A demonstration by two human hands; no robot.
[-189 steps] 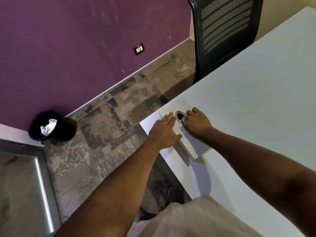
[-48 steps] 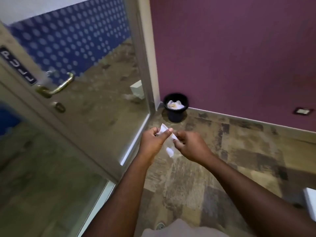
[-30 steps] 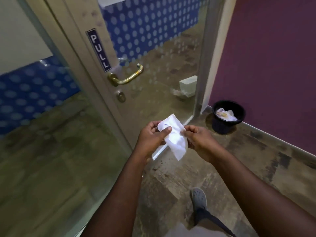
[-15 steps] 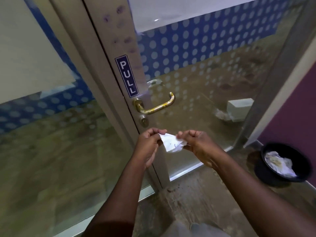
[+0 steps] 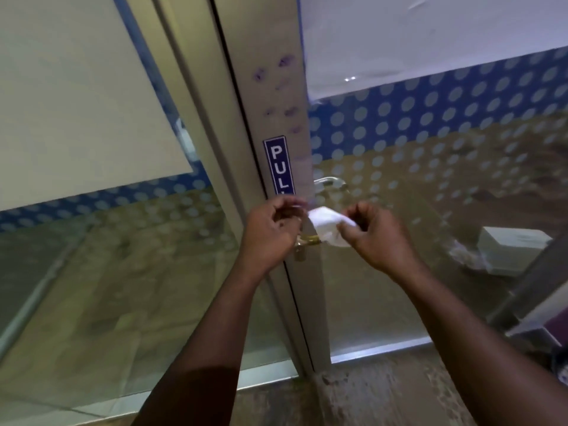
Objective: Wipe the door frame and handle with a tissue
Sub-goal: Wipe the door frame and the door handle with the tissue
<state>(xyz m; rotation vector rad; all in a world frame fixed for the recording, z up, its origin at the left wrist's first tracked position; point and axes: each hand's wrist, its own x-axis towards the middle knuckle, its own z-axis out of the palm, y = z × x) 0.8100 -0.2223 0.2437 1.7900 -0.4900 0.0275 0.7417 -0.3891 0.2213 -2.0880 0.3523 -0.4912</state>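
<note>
A white tissue [image 5: 325, 225] is bunched between my two hands, right in front of the door. My left hand [image 5: 270, 232] pinches its left end and my right hand [image 5: 373, 236] grips its right end. The brass door handle [image 5: 310, 239] is mostly hidden behind the tissue and my left hand; only a short piece shows. The grey metal door frame [image 5: 276, 96] rises straight ahead, with purple smudges and a blue PULL sign [image 5: 279, 166] just above my hands.
Glass panels with a blue dotted film [image 5: 430, 118] flank the frame on both sides. A white box [image 5: 513, 253] shows in the glass at right. The door's bottom rail [image 5: 378, 348] meets patterned carpet [image 5: 368, 401] below.
I have come closer to the door and the view has risen. My hands carried the tissue up to the handle, which is now mostly covered. The black bin has left the view.
</note>
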